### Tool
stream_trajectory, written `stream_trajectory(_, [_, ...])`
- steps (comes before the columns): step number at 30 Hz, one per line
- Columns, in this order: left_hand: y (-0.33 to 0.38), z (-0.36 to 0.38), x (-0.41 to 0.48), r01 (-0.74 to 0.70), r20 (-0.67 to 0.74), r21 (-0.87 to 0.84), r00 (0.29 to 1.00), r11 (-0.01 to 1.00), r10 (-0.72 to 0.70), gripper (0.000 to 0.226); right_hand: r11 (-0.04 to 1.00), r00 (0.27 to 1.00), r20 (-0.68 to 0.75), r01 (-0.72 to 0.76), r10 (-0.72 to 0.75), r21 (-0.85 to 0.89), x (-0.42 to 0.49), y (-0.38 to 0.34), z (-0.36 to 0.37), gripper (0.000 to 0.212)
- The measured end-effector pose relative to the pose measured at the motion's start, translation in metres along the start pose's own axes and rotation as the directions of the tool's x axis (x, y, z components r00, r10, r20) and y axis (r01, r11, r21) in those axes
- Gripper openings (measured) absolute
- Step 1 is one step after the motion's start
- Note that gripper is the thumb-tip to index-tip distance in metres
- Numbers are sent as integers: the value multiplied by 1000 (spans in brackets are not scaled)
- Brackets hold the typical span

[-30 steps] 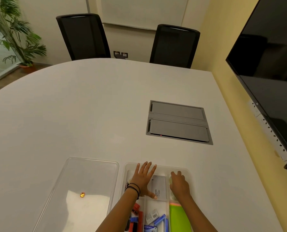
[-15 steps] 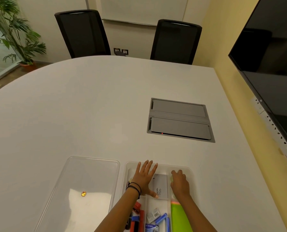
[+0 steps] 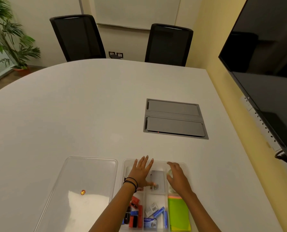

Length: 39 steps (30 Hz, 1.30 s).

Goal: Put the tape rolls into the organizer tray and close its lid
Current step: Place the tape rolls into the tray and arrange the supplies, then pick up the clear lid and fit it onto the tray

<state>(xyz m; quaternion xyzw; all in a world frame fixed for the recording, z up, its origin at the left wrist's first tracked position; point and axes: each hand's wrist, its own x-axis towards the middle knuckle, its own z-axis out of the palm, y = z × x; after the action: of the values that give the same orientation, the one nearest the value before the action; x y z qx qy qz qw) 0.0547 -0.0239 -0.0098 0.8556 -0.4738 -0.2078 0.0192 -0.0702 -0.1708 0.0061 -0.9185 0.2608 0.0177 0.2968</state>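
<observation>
The clear organizer tray (image 3: 157,161) sits at the table's near edge, uncovered. Its clear lid (image 3: 89,176) lies flat on the table just to the left. A clear tape roll (image 3: 170,172) lies in the tray's far right compartment, and a second roll (image 3: 172,190) shows behind my wrist. My right hand (image 3: 178,179) arches over the first roll, thumb and fingers apart around it. My left hand (image 3: 141,173) rests flat, fingers spread, on the far left part of the tray beside a grey card (image 3: 158,181).
Red, blue and black clips (image 3: 135,213), blue boxes (image 3: 158,212) and green sticky notes (image 3: 178,213) fill the nearer compartments. A grey cable hatch (image 3: 174,118) is set into the table beyond. Two black chairs (image 3: 78,37) stand at the far edge; a screen (image 3: 265,64) hangs on the right.
My right hand has lifted a little and opened its fingers, so the tape roll under it now shows. My left hand has stayed flat on the tray.
</observation>
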Motion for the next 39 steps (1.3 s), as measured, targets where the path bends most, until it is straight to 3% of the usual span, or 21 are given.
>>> stream_trajectory(6, [-19, -12, -29, 5, -208, -172, 977, 985, -41, 67, 984, 990, -23, 139, -138, 110, -19, -27, -3, 44])
stream_trajectory(15, [-72, -1, -96, 87, -360, -352, 907, 932, -221, 54, 953, 957, 91, 259, -275, 155, -46, -66, 14, 38])
stream_trajectory(22, [-123, 21, -158, 241, -321, -530, 830, 813, -456, 48, 930, 924, 141, 336, -356, 148, -67, -98, 37, 35])
stream_trajectory(34, [-187, 71, -257, 513, -76, -721, 608, 465, -790, 51, 873, 816, 372, 486, -442, -29, -96, -154, 101, 34])
stream_trajectory(39, [-187, 87, -273, 476, -14, -790, 616, 386, -788, 53, 784, 764, 479, 581, -433, -217, -98, -157, 125, 35])
